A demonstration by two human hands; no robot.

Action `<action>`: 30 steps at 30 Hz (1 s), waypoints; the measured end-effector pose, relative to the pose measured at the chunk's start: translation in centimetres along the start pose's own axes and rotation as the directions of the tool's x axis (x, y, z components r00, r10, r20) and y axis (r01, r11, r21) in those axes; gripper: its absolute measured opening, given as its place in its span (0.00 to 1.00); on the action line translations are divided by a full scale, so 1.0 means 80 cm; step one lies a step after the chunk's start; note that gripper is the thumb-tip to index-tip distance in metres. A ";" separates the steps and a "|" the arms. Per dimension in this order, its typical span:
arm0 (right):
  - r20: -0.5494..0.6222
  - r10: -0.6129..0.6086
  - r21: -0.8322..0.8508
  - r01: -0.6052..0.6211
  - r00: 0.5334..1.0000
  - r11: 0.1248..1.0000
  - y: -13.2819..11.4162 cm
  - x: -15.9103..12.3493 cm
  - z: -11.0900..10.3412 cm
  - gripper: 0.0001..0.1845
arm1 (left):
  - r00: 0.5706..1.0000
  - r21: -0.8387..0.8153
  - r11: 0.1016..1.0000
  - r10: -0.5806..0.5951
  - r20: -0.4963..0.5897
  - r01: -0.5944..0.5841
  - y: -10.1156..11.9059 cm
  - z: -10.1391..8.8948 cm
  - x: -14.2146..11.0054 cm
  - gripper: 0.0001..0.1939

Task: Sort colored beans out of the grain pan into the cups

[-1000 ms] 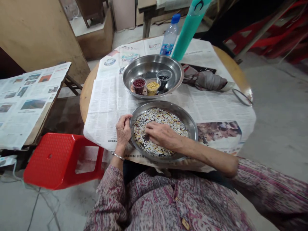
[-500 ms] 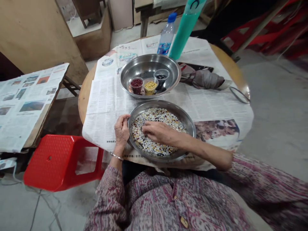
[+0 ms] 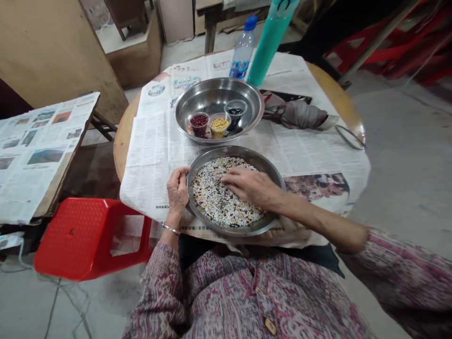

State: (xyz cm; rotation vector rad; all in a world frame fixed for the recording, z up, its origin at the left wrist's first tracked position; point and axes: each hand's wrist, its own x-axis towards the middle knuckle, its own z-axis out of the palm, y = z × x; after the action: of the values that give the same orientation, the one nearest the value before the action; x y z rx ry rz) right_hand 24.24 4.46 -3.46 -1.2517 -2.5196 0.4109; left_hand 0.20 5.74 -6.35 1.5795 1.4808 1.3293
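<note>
Left hand (image 3: 178,190) clamped on the rim of a round steel pan (image 3: 235,149) at its 9 o'clock. Right hand (image 3: 252,183) apart, spread flat on mixed beans (image 3: 215,197), pointing toward 9 o'clock. Pan lies on newspaper (image 3: 158,155), near edge of tabletop (image 3: 122,146). Second steel basin (image 3: 212,92) at 12 o'clock holds three small cups (image 3: 219,127) of red, yellow, black beans.

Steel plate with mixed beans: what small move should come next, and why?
Probably the right hand should spread the beans toward the bare right side of the plate: its fingers lie on them, and the left hand grips the rim, steadying the plate.
</note>
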 end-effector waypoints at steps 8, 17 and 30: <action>-0.017 0.072 -0.080 -0.073 0.997 0.994 0.014 0.025 -0.003 0.13 | 1.000 -0.010 1.000 0.014 -0.007 -0.014 -0.001 0.000 0.000 0.11; 0.162 0.009 0.184 -0.039 0.987 0.982 -0.025 -0.016 0.000 0.09 | 0.999 -0.011 0.999 0.044 0.005 -0.044 -0.004 0.000 0.000 0.11; -0.066 0.109 -0.170 -0.119 0.992 0.978 0.012 -0.030 -0.003 0.10 | 0.999 -0.008 0.999 0.044 -0.003 -0.044 -0.002 -0.001 0.001 0.11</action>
State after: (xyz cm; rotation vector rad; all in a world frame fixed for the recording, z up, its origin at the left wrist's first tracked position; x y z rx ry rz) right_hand 26.39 3.11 -3.95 -1.4557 -2.4880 0.1802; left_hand 0.08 5.85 -6.47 1.6143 1.4480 1.3606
